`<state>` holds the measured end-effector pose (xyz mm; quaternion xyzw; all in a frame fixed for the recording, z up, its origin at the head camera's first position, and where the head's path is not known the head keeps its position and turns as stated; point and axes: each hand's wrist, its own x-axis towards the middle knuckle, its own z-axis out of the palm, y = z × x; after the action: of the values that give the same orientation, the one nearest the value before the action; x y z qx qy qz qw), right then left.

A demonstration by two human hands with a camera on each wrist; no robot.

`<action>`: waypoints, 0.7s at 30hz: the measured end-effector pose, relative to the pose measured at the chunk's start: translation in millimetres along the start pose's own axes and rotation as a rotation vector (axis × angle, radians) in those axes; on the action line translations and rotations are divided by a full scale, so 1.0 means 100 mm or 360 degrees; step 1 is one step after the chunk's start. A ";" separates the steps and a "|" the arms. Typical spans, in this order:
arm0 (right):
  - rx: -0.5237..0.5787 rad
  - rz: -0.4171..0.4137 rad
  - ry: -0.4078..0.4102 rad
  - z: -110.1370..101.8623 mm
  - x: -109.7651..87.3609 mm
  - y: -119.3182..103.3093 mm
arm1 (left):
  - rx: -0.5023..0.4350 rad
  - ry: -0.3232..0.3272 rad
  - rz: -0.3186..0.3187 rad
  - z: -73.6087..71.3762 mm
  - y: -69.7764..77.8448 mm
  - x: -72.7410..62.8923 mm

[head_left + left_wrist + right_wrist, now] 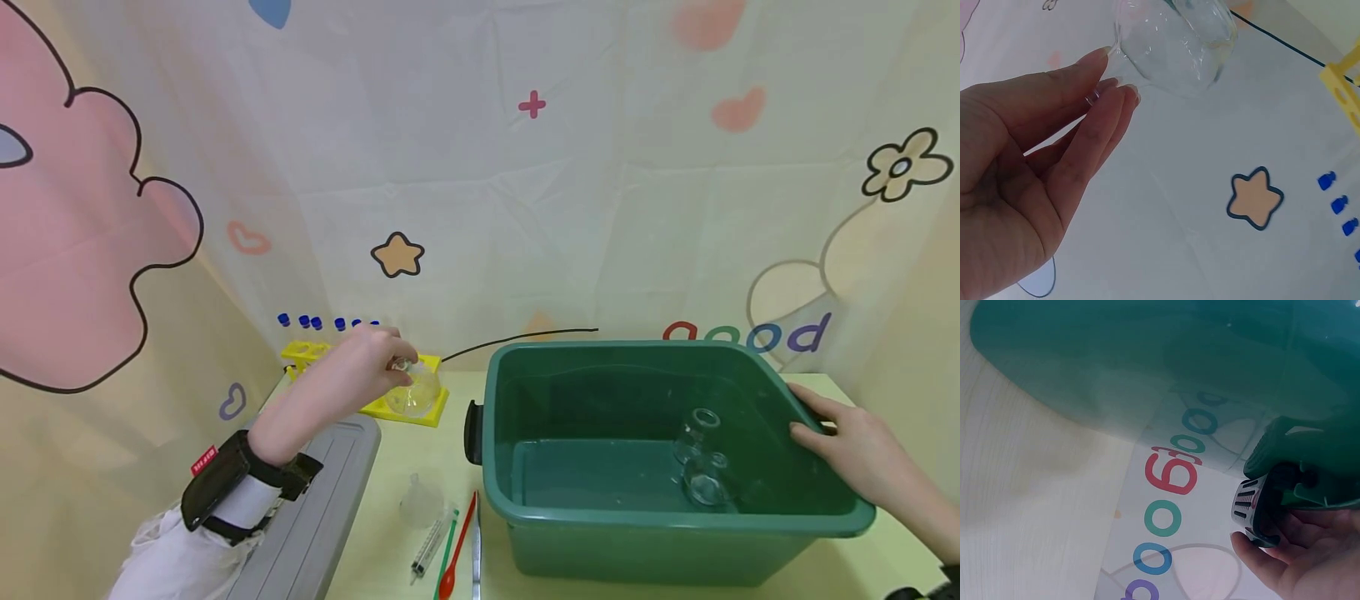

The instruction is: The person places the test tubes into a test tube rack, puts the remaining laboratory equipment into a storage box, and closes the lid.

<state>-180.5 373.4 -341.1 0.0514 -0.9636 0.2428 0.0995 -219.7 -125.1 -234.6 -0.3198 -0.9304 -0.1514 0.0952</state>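
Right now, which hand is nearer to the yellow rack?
Left. The left hand pinches a glass flask by its neck, close to the yellow rack; the right hand grips the green tub at its right end, away from the rack.

The bin (pixel 645 552) stands right of the syringe (pixel 430 547).

The flask (pixel 414 397) in my left hand (pixel 367 362) looks like smooth, shiny glass, the tub (pixel 637 552) my right hand (pixel 851 442) holds smooth, glossy plastic, the lid (pixel 333 487) matt, grooved plastic, the backdrop (pixel 487 242) creased cloth, the desk (pixel 1035 469) faintly grained like wood.
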 end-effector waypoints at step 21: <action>0.0035 0.0000 -0.0005 0.01 0.01 0.02 | -0.0015 -0.0195 0.0288 0.01 0.56 0.58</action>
<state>-181.9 374.4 -343.2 0.0528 -0.9611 0.2532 0.0975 -230.0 -49.5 -207.0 -0.4117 -0.9011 -0.1266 0.0501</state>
